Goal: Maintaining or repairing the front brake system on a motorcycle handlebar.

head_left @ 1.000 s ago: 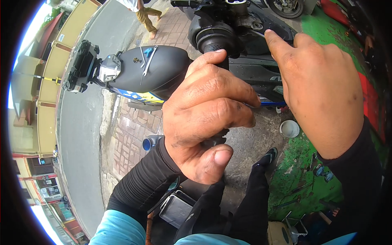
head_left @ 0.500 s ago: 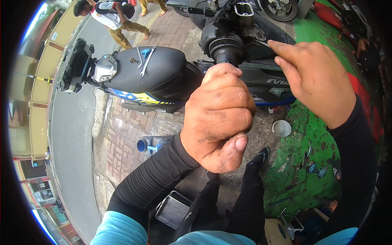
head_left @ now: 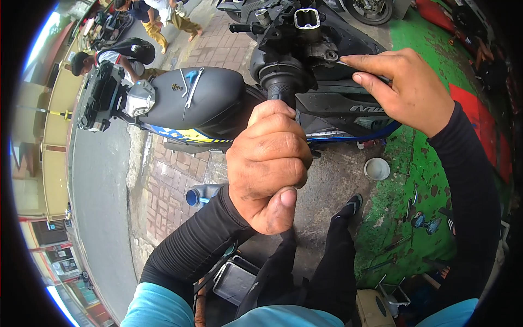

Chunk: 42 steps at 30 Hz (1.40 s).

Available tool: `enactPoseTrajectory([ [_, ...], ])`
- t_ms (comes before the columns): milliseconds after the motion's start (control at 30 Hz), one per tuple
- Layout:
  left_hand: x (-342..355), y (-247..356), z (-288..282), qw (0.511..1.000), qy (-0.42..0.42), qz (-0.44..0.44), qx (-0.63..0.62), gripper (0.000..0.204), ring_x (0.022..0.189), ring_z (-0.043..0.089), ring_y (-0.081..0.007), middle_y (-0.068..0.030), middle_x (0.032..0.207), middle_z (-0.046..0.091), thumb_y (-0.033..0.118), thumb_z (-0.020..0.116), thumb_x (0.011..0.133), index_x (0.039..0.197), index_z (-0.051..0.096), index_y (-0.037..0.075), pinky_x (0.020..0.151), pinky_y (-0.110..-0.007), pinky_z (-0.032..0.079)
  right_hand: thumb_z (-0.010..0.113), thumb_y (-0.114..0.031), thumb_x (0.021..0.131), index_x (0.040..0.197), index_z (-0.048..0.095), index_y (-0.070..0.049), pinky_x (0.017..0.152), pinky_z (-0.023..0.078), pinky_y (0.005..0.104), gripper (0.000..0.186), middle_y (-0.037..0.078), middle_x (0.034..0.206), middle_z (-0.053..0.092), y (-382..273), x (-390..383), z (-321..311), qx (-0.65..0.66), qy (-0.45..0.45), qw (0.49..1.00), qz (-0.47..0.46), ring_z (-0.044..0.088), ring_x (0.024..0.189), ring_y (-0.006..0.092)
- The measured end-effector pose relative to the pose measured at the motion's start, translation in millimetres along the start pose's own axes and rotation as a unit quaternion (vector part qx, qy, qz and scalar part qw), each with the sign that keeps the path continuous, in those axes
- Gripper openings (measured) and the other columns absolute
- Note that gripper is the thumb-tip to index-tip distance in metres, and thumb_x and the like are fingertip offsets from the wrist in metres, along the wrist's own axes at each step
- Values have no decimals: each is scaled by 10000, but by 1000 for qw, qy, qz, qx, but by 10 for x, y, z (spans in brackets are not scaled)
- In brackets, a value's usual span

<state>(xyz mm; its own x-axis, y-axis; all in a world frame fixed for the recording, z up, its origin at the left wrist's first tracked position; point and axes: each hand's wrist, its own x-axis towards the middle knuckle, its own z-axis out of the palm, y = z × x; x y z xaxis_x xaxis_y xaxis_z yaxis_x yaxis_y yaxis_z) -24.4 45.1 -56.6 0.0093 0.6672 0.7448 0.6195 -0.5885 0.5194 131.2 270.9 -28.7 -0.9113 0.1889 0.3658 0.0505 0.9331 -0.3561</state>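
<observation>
Handlebar grip (head_left: 282, 90), black, textured.
Near open reservoir (head_left: 309, 34), within closed fingers of left hand (head_left: 267, 163); probably firm, little slip, best wrapped fully. Slim metal piece (head_left: 342, 63), likely stiff, under extended forefinger of right hand (head_left: 411, 90); thumb contact unclear.

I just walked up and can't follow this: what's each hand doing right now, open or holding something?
Left hand: closed around the black handlebar grip.
Right hand: closed on a slim metal tool, mostly hidden.

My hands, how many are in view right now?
2: the left hand wrapped around the black handlebar grip, the right hand to the right of the open rectangular reservoir. Neither is hidden.
</observation>
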Motion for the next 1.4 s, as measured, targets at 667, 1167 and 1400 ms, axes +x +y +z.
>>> enactPoseTrajectory([
  [667,-36,-131,-66,998,-50,31,15,463,883,636,-292,-144,917,681,475,428,971,752,561,89,1126,-613,274,596,-24,931,1224,555,9,885,508,282,298,122,1032,711,-483,-855,670,311,141,889,305,656,972,113],
  [1167,-243,-232,309,970,103,114,-187,535,1102,644,-309,-232,1230,615,198,430,898,1380,375,-28,980,-393,498,658,-109,894,1151,715,-10,737,527,355,281,194,951,708,-205,-766,1056,-79,359,928,-62,676,779,297],
  [1400,-248,-261,220,975,84,102,-176,569,906,607,-199,-175,1128,630,203,414,908,1421,357,-35,847,-304,478,635,-157,904,1137,728,-26,778,547,428,283,230,916,719,-191,-645,1076,-155,363,917,-63,699,822,380],
])
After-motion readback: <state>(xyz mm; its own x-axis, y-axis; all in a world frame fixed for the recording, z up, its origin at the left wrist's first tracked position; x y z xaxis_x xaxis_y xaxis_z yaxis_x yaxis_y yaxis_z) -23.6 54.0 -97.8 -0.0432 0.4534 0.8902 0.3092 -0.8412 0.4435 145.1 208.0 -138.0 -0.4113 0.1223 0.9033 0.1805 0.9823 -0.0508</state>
